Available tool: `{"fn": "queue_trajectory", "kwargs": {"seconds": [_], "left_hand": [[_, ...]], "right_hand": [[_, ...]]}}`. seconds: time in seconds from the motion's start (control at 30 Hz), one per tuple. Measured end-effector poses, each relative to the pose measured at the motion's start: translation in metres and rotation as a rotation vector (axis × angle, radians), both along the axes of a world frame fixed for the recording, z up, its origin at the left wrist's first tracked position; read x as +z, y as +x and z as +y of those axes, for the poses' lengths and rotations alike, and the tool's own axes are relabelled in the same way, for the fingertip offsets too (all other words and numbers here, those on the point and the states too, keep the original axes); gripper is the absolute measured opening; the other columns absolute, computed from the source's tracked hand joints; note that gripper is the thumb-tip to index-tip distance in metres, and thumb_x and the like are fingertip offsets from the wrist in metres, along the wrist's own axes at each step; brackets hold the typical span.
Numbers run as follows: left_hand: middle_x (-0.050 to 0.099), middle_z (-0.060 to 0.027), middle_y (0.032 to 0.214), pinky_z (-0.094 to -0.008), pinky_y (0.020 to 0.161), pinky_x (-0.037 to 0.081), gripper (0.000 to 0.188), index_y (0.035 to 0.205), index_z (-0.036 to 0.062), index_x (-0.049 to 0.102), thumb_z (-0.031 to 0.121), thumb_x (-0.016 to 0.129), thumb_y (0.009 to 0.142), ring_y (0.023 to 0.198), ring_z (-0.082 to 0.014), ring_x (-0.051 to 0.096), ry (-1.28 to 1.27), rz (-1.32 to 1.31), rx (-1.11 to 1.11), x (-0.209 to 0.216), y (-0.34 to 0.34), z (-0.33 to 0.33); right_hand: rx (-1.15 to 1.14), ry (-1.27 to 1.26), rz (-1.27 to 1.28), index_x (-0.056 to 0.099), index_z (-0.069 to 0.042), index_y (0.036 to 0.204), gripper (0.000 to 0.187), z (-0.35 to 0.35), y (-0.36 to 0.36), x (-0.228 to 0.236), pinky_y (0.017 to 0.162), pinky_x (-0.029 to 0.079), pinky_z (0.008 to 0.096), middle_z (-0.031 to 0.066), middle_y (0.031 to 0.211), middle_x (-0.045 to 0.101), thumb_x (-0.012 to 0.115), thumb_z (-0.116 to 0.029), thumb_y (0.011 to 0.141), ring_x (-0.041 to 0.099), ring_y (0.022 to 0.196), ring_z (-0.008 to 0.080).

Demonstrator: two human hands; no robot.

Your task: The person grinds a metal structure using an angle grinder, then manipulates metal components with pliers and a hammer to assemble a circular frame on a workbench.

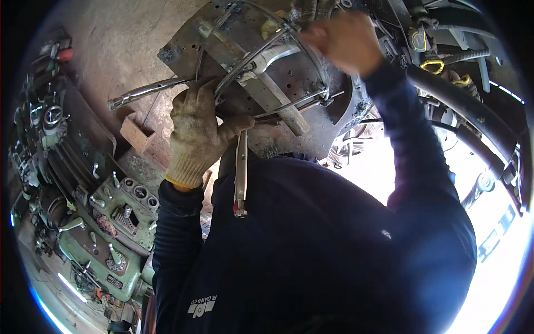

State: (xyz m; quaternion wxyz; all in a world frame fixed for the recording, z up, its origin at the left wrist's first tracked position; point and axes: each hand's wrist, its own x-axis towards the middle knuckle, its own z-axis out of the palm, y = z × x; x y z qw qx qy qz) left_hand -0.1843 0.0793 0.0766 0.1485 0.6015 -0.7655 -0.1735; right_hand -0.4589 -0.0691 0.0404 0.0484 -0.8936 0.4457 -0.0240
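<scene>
My left hand (197,122), in a knitted work glove, is closed round part of a bent metal tube frame (150,93). One straight tube end sticks out left of the glove, and another tube (241,172) points down toward my body. The frame lies over a dark steel plate (295,143) with holes, crossed by a flat metal bar (272,99). A pale metal lever (276,57) lies across the bar and reaches toward my right hand (347,44). That hand is bare and smeared by motion at the plate's far right; its fingers and any hold are unclear.
A grey glove (314,10) lies at the plate's far edge. Green machinery (100,250) with levers stands at the left. On the floor sits a small brown angled piece (137,133). Thick dark pipes (467,106) and a tape measure (418,40) are at the right.
</scene>
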Motion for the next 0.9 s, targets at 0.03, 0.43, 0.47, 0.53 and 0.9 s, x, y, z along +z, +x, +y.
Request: {"fn": "queue_trajectory", "kwargs": {"seconds": [0.03,0.43,0.47,0.53,0.9], "left_hand": [[0.063,-0.0209,0.119,-0.0501,0.097,0.044,0.085,0.131,-0.0023,0.055,0.060,0.077,0.077,0.108,-0.0375,0.061,0.032,0.007,0.004,0.000,0.000,0.000],[0.065,-0.0176,0.114,-0.0464,0.091,0.046,0.084,0.125,-0.0010,0.058,0.065,0.075,0.077,0.098,-0.0326,0.064,-0.049,0.000,-0.046,-0.007,0.002,-0.003],[0.065,-0.0175,0.113,-0.0465,0.091,0.046,0.084,0.125,-0.0011,0.057,0.065,0.075,0.076,0.097,-0.0327,0.065,-0.047,-0.005,-0.041,-0.007,0.003,-0.004],[0.065,-0.0172,0.112,-0.0466,0.090,0.046,0.084,0.125,-0.0010,0.057,0.065,0.076,0.076,0.096,-0.0324,0.065,-0.071,0.020,-0.038,-0.007,0.004,-0.004],[0.063,-0.0199,0.121,-0.0499,0.099,0.042,0.087,0.130,-0.0008,0.055,0.062,0.078,0.075,0.111,-0.0373,0.061,0.000,0.036,0.001,-0.003,0.001,-0.002]], "right_hand": [[-0.122,0.036,0.065,0.076,-0.017,0.086,0.028,0.028,-0.008,0.009,0.068,0.052,0.0447,0.0027,0.076,0.070,0.067,-0.042,0.094,0.065,0.068,0.0246],[0.310,-0.029,-0.176,0.073,-0.017,0.075,0.030,-0.042,-0.032,0.019,0.072,0.042,0.0434,0.0017,0.074,0.067,0.067,-0.040,0.093,0.054,0.073,0.0245],[0.356,-0.045,-0.218,0.074,-0.017,0.076,0.029,-0.053,-0.027,0.012,0.073,0.042,0.0432,0.0015,0.074,0.067,0.067,-0.041,0.092,0.053,0.072,0.0250],[0.611,-0.098,-0.255,0.075,-0.015,0.080,0.030,-0.072,-0.015,0.012,0.071,0.043,0.0421,0.0037,0.076,0.069,0.067,-0.041,0.093,0.053,0.070,0.0276],[0.362,0.397,-0.009,0.079,-0.006,0.085,0.048,-0.117,0.020,0.041,0.073,0.052,0.0456,0.0132,0.074,0.071,0.072,-0.053,0.089,0.067,0.076,0.0275]]}}
